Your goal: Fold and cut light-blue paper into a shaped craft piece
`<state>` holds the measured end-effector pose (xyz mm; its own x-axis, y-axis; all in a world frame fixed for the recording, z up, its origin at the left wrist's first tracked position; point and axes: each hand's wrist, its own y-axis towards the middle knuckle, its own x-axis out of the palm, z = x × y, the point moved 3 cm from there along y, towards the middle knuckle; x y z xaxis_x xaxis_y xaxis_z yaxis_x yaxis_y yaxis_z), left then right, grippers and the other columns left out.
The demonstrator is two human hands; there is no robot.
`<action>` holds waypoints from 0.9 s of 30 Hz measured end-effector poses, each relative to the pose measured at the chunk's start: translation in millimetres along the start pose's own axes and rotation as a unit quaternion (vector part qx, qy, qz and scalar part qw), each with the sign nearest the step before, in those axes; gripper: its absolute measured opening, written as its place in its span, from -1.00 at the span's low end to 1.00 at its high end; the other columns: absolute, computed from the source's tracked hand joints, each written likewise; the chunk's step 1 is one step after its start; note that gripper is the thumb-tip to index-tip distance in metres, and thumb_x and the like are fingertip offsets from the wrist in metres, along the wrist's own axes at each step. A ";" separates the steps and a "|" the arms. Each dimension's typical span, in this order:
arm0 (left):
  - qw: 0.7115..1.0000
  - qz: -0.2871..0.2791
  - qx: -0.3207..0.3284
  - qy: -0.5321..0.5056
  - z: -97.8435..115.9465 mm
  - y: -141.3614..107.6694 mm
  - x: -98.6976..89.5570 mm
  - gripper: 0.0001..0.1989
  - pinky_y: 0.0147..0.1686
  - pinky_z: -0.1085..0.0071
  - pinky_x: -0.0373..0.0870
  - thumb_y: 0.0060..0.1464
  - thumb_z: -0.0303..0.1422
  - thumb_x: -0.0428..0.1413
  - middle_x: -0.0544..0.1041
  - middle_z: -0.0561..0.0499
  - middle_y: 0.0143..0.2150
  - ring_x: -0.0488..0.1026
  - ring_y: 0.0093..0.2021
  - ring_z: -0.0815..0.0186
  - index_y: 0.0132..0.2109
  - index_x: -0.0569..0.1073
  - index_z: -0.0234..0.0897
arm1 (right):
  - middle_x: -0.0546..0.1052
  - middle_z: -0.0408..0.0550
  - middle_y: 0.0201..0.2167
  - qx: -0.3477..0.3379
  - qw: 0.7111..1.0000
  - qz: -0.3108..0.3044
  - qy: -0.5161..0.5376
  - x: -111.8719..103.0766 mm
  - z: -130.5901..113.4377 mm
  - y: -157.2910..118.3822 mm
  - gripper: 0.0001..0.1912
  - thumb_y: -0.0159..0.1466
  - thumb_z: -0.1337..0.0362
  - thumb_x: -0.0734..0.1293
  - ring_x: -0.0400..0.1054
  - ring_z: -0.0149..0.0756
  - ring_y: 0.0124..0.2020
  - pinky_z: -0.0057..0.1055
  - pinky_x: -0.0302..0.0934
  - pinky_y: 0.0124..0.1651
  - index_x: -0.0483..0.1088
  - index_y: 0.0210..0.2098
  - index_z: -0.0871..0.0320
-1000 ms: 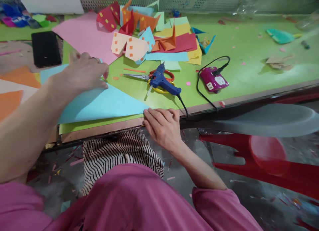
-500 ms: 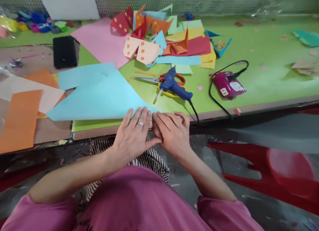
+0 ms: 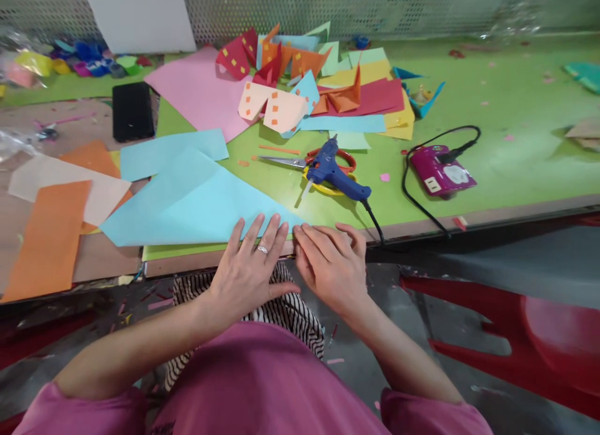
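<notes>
A folded light-blue paper sheet (image 3: 187, 204) lies along the table's front edge, its fold facing me and its right end tapering to a point. My left hand (image 3: 250, 257), with a ring on one finger, rests flat on that fold, fingers spread. Close beside it, my right hand (image 3: 330, 260) is at the pointed right end, its fingers together and bent, with the thumb tucked against them; they cover the tip. Beyond my hands, a blue glue gun (image 3: 340, 177) lies across scissors (image 3: 285, 162) with red and yellow handles.
Behind are folded, dotted paper shapes (image 3: 272, 109) and a pink sheet (image 3: 187, 88). To the left lie a black phone (image 3: 132, 111), a light-blue strip (image 3: 164, 152) and orange paper (image 3: 49, 241). A purple power adapter (image 3: 443, 170) with a black cord is on the right, above a red chair (image 3: 529, 335).
The view has tilted, so the table sits slightly lower and farther right. My left hand has slid a little left along the fold, widening the gap between my hands.
</notes>
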<state>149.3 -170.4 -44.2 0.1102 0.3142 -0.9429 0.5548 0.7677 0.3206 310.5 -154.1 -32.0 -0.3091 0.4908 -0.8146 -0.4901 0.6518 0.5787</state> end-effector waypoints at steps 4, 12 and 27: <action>1.000 -0.004 -0.002 0.002 -1.0 -1.8 0.3 -0.01 0.35 -0.19 0.13 0.22 0.28 -0.13 0.28 -0.28 0.45 0.27 0.39 -0.19 0.43 0.23 -0.49 | 0.70 -0.04 -0.08 -0.001 1.000 0.001 0.002 -0.1 0.6 0.1 -0.76 0.37 0.37 0.36 0.52 -0.24 -0.12 -0.11 0.16 0.19 0.52 0.01 0.24; 0.995 -0.066 -0.069 -0.006 -28.0 -37.0 -9.4 0.07 0.35 -0.42 -0.01 0.17 0.28 -0.02 0.12 -0.37 0.51 0.13 0.44 -0.41 0.52 0.00 -0.44 | 0.70 -0.04 -0.08 0.002 1.000 0.003 0.005 -0.3 0.6 0.7 -0.77 0.35 0.38 0.39 0.54 -0.24 -0.15 -0.10 0.16 0.17 0.52 0.00 0.24; 0.984 0.011 -0.172 0.053 -76.9 -92.5 -54.0 -0.13 0.43 -0.24 0.00 0.29 -0.02 0.12 0.31 -0.34 0.43 0.27 0.41 -0.19 0.55 -0.06 -0.21 | 0.69 -0.06 -0.11 0.013 0.998 0.034 0.045 6.3 -1.5 -5.5 -0.78 0.36 0.35 0.38 0.49 -0.25 -0.10 -0.16 0.17 0.21 0.51 0.00 0.16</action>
<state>28.6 -215.5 -16.1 0.0226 0.3757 -0.9265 0.2392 0.8977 0.3699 310.0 -155.5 -40.4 -0.4133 0.4808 -0.7733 -0.4455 0.6339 0.6322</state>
